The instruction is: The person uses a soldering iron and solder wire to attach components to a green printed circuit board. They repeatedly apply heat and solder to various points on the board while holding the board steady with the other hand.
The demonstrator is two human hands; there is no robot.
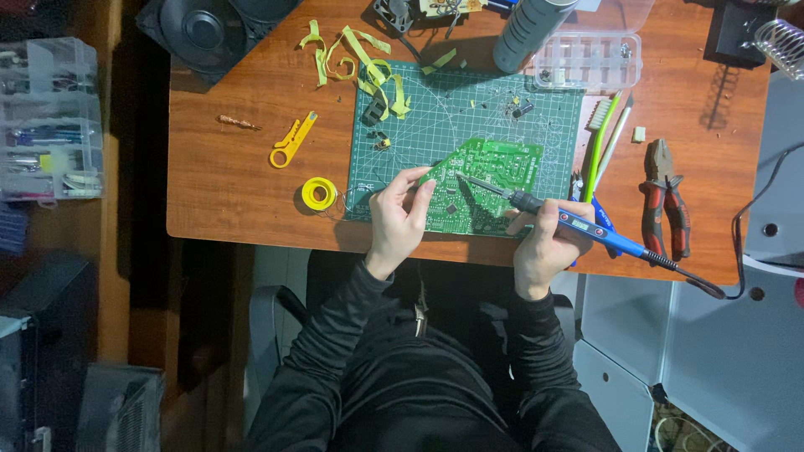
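A green circuit board [490, 180] lies on the dark green cutting mat [419, 117] near the desk's front edge. My left hand [400, 216] pinches a thin solder wire at the board's left edge, fingertips up against it. My right hand [544, 238] grips a blue soldering iron [586, 228] like a pen. Its tip rests on the board's middle, just right of my left fingers. The iron's black cable trails off to the right.
A yellow solder spool [319, 193], yellow wire stripper [292, 141] and yellow tape scraps [360, 63] lie left and behind. Red-handled pliers [666, 201], a brush and pens [605, 138] sit right of the mat. A clear compartment box [589, 60] and grey cylinder [529, 29] stand at the back.
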